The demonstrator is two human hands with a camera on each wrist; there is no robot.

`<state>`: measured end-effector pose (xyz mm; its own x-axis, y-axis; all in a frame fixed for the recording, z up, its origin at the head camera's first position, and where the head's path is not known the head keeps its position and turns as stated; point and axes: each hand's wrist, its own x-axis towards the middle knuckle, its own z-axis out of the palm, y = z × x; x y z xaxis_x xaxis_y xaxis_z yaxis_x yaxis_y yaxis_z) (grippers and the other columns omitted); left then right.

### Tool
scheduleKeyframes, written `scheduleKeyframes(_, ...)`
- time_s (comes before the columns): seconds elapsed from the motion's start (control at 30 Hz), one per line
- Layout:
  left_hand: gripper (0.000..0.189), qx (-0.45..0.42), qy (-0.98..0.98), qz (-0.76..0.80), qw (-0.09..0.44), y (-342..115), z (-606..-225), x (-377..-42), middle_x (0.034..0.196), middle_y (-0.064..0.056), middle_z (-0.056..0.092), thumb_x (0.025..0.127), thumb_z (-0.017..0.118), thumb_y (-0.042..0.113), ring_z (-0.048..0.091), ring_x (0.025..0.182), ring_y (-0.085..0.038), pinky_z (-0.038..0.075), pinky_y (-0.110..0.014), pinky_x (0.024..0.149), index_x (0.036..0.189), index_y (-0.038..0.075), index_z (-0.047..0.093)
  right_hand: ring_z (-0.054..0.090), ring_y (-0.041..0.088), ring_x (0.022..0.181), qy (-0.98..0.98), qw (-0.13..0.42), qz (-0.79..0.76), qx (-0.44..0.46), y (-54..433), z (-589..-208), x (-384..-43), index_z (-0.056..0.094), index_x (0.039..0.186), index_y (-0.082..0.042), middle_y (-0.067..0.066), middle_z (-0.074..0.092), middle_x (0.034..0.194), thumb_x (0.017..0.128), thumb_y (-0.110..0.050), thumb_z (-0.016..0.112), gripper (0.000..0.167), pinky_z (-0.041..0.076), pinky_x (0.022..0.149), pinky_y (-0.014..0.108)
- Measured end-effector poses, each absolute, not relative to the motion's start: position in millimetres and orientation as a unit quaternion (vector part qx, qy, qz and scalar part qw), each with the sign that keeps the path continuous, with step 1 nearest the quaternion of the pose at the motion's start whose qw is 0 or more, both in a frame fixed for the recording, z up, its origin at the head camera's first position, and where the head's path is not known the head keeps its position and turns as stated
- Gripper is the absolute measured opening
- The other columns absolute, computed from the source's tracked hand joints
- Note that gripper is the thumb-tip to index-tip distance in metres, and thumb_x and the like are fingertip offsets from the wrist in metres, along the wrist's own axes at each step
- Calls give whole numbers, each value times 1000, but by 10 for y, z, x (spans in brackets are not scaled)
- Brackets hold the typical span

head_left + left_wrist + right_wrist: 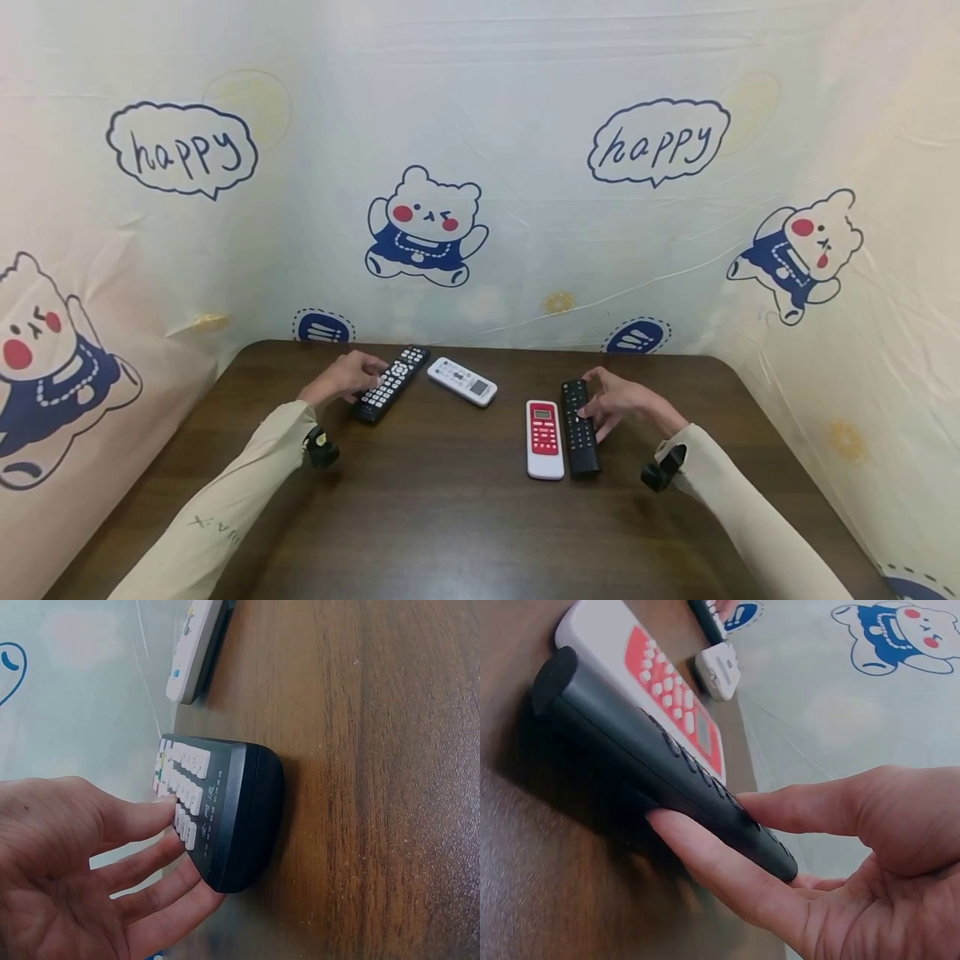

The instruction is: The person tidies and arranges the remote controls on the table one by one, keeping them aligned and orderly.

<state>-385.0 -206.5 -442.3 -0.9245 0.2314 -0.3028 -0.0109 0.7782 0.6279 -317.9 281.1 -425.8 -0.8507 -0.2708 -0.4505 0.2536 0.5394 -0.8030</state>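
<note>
The person's left hand point(351, 376) pinches the white-buttoned black remote point(393, 385) on the counter's point(450, 525) left side, near a white remote point(462, 382). The right hand point(628, 398) grips the dark-buttoned black remote point(582, 454) by its edges, just beside the red-and-white remote point(544, 440).

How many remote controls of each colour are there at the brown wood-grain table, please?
Long black plastic remote controls: 2
Oblong white plastic remote control: 1
Oblong red-and-white plastic remote control: 1
Total: 4
</note>
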Motion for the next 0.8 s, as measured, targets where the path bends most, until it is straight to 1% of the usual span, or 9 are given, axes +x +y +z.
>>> scheduleKeyframes(0.17, 45, 62, 924, 331, 184, -2069, -4420, -3829, 143, -32, 57, 106, 60, 10, 61, 124, -44, 64, -50, 86, 149, -2, 53, 71, 28, 81, 838, 273, -473, 0, 2804, -4290, -3164, 19, 154, 0, 26, 61, 109, 95, 3, 69, 77, 67, 74, 43)
scheduleKeyframes(0.37, 45, 65, 924, 332, 180, -2064, -4429, -3841, 142, -31, 57, 106, 60, 10, 61, 124, -45, 64, -50, 86, 149, -1, 53, 72, 34, 89, 850, 276, -449, 9, 2792, -4303, -3167, 23, 153, 0, 27, 59, 112, 96, 3, 69, 74, 67, 74, 41)
scheduleKeyframes(0.47, 45, 67, 924, 331, 179, -2059, -4432, -3846, 142, -31, 57, 106, 60, 10, 61, 124, -45, 64, -51, 86, 149, -1, 53, 71, 35, 92, 853, 281, -439, 8, 2789, -4292, -3166, 23, 154, 1, 28, 58, 112, 97, 3, 67, 72, 67, 75, 41)
scheduleKeyframes(0.67, 45, 60, 925, 328, 182, -2046, -4423, -3824, 142, -31, 57, 106, 61, 11, 61, 124, -44, 64, -51, 87, 148, -1, 54, 71, 37, 94, 858, 291, -423, 5, 2769, -4294, -3153, 20, 160, 0, 32, 53, 120, 98, 3, 67, 78, 67, 74, 41)
scheduleKeyframes(0.8, 45, 63, 925, 327, 180, -2052, -4411, -3815, 143, -32, 56, 106, 60, 10, 60, 124, -45, 64, -51, 87, 149, -2, 54, 70, 37, 96, 867, 281, -411, 7, 2770, -4288, -3172, 26, 159, 1, 33, 52, 122, 97, 5, 67, 75, 67, 73, 40)
